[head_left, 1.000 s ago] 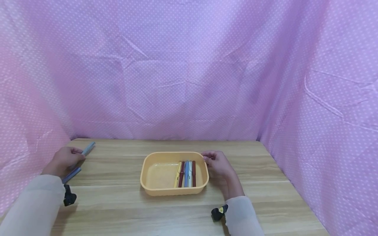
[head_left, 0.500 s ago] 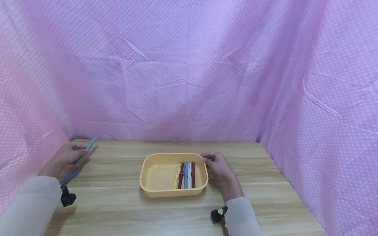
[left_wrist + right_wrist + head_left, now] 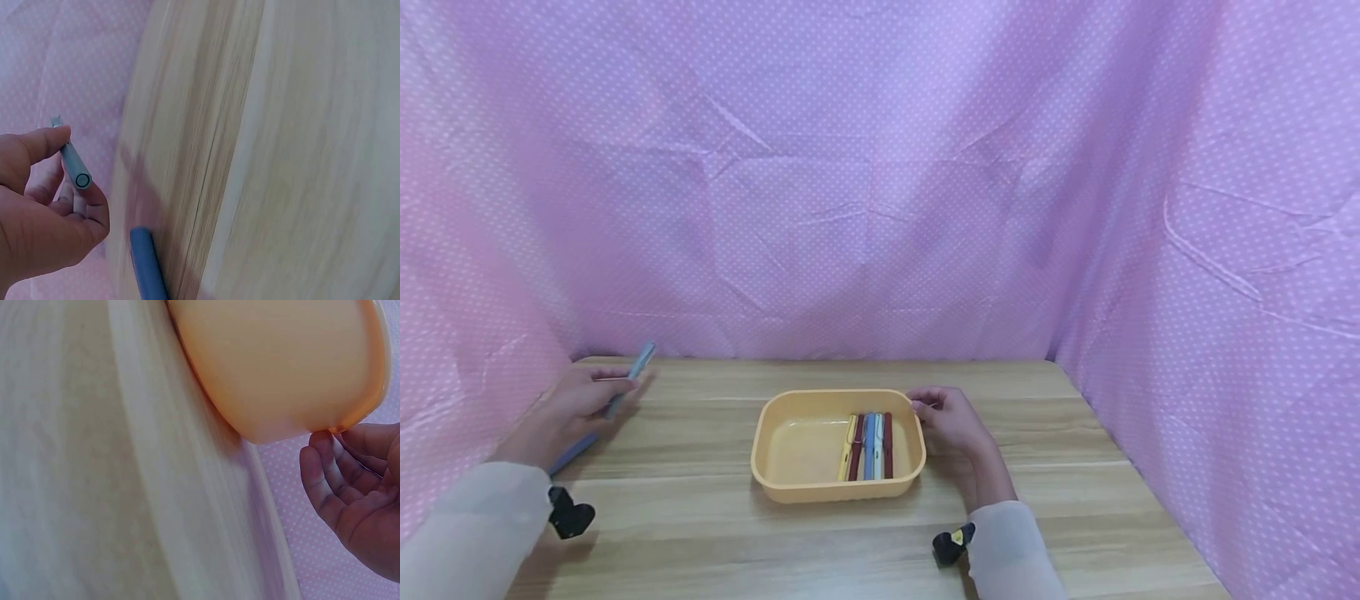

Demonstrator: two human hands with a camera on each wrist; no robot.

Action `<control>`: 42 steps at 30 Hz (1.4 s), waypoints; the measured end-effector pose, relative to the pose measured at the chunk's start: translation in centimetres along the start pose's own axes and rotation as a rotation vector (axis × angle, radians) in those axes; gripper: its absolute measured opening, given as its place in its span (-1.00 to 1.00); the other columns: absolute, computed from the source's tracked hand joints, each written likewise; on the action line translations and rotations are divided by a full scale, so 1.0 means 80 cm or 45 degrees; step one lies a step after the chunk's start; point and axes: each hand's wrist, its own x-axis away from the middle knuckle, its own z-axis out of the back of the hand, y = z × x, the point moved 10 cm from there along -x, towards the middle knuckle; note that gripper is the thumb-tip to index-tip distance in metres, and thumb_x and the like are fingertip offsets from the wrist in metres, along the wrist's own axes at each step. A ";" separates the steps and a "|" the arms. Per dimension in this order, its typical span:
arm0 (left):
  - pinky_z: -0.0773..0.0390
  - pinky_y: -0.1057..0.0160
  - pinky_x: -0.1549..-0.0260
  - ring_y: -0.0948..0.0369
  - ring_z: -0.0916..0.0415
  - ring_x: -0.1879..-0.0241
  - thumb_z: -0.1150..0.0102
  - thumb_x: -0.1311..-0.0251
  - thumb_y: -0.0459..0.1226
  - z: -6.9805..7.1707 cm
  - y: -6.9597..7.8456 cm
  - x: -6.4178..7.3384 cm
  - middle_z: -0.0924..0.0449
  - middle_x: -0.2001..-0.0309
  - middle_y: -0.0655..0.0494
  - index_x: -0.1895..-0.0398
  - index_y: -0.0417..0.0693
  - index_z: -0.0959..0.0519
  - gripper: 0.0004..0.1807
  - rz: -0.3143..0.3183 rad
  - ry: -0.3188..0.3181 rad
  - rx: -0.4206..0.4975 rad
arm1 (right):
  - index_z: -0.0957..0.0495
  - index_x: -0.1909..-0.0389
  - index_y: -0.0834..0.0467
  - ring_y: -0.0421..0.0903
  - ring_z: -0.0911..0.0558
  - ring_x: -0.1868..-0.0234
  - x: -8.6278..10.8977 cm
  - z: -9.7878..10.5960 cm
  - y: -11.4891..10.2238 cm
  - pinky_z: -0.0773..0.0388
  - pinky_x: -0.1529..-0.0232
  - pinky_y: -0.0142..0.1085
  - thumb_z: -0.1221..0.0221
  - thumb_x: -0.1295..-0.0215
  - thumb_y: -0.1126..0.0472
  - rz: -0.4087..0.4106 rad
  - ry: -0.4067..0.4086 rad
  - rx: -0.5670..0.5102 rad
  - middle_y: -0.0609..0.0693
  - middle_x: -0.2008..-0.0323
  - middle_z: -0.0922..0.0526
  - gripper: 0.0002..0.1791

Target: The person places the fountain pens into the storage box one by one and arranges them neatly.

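Observation:
My left hand (image 3: 580,396) pinches a light blue-green pen (image 3: 642,361) between thumb and fingers, at the far left of the table. In the left wrist view the pen's round end (image 3: 82,180) faces the camera, and the pen is held off the tabletop. A darker blue pen (image 3: 574,452) lies on the table under that hand, partly hidden. My right hand (image 3: 951,417) pinches the rim of a yellow plastic basket (image 3: 838,492) at its far right corner. Several pens lie side by side in the basket's right half, among them a yellow pen (image 3: 847,447) and a blue pen (image 3: 869,446).
The wooden table (image 3: 700,525) carries the basket near its middle. Pink dotted cloth (image 3: 865,250) hangs behind the table and along both sides, close to the left hand. A small black camera (image 3: 571,512) sits on the left wrist.
The light blue-green pen has risen from the table in my left hand and moved slightly right and away. My right hand stays at the basket's rim.

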 end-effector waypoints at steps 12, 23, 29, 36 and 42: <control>-0.39 0.40 0.64 0.37 -0.26 0.58 -0.17 -0.45 -0.18 -0.023 0.016 -0.001 -0.45 0.45 0.32 -0.38 -0.49 -0.30 -0.35 -0.062 0.060 -0.130 | -0.68 0.00 0.31 -0.05 -0.68 0.19 0.001 -0.002 0.000 -0.72 0.05 -0.15 -0.13 -0.49 0.37 0.001 -0.006 0.004 0.12 0.18 -0.74 -0.79; -0.41 0.37 0.54 0.33 -0.29 0.47 -0.19 -0.43 -0.14 -0.040 0.030 0.007 -0.43 0.36 0.29 -0.38 -0.48 -0.29 -0.32 -0.080 0.051 -0.169 | -0.68 0.00 0.32 -0.05 -0.65 0.17 0.000 -0.001 0.002 -0.73 0.04 -0.12 -0.13 -0.50 0.36 -0.004 0.002 0.007 0.15 0.16 -0.73 -0.79; -0.50 0.29 0.36 0.23 -0.33 0.25 -0.17 -0.45 -0.10 -0.053 0.040 0.012 -0.42 0.20 0.18 -0.43 -0.45 -0.26 -0.29 -0.100 0.023 -0.234 | -0.68 -0.01 0.31 -0.03 -0.65 0.15 0.000 -0.001 0.001 -0.73 0.05 -0.15 -0.14 -0.50 0.35 0.008 -0.005 0.009 0.16 0.14 -0.74 -0.78; -0.54 0.28 0.38 0.25 -0.38 0.29 -0.19 -0.42 -0.14 -0.069 0.050 0.017 -0.45 0.26 0.18 -0.40 -0.48 -0.28 -0.31 -0.136 0.015 -0.249 | -0.68 0.00 0.30 0.00 -0.66 0.14 0.003 -0.001 0.000 -0.73 0.07 -0.16 -0.15 -0.49 0.35 -0.006 0.003 0.005 0.14 0.16 -0.73 -0.79; -0.53 0.29 0.32 0.20 -0.37 0.19 -0.20 -0.41 -0.18 -0.082 0.055 0.019 -0.47 0.19 0.16 -0.36 -0.48 -0.33 -0.36 -0.157 0.009 -0.264 | -0.69 0.01 0.27 -0.03 -0.66 0.16 0.002 0.000 0.002 -0.72 0.08 -0.19 -0.16 -0.48 0.34 -0.013 0.012 0.027 0.09 0.19 -0.73 -0.80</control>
